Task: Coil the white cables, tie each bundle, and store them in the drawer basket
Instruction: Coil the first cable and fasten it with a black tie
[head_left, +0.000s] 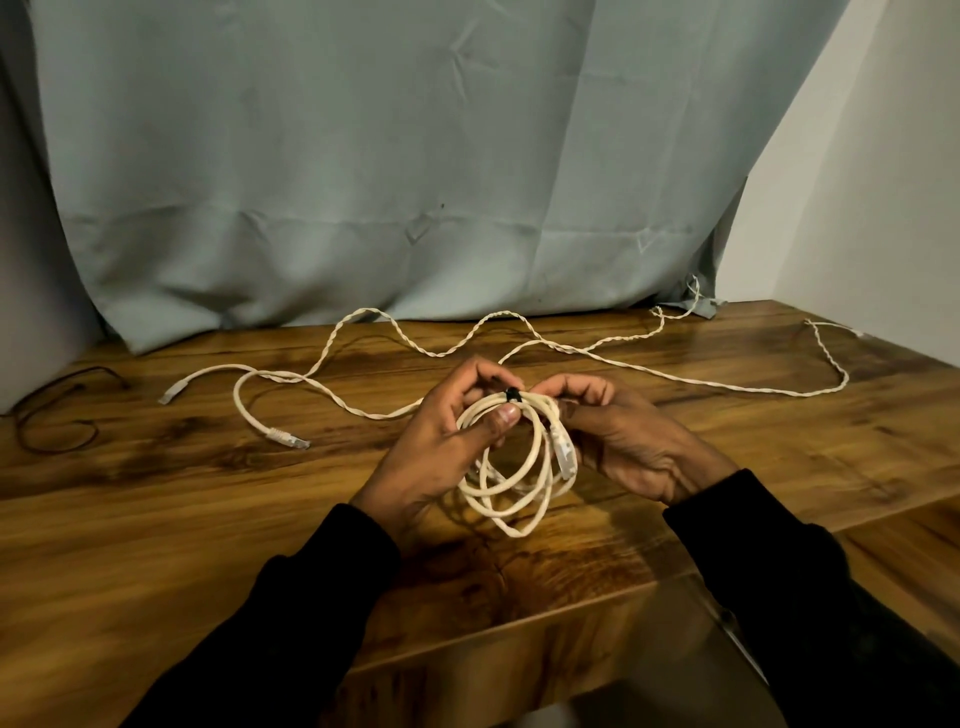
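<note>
I hold the coiled white cable (511, 467) upright above the middle of the wooden table (156, 519), its loops hanging down toward six o'clock and its plug (563, 457) lying against the right side of the coil. My left hand (447, 441) grips the top of the bundle from nine o'clock — thumb pressed over the strands near the top, the other fingers curled round behind them. My right hand (618, 441) comes in from three o'clock, its fingers curled and pinching the strands at the top, just beside a small black tie (511, 395) that sits on the bundle at twelve o'clock between my two hands. Whether the tie is fully closed I cannot tell. Beyond my hands, toward twelve o'clock, a loose twisted white cable (405, 332) snakes across the table from ten to two o'clock, with two plug ends (288, 439) lying at about ten o'clock. A thin dark wire (57, 410) curls at the far nine o'clock edge. A pale blue-grey cloth (389, 156) hangs behind the table — a white wall (883, 182) stands at two o'clock.
</note>
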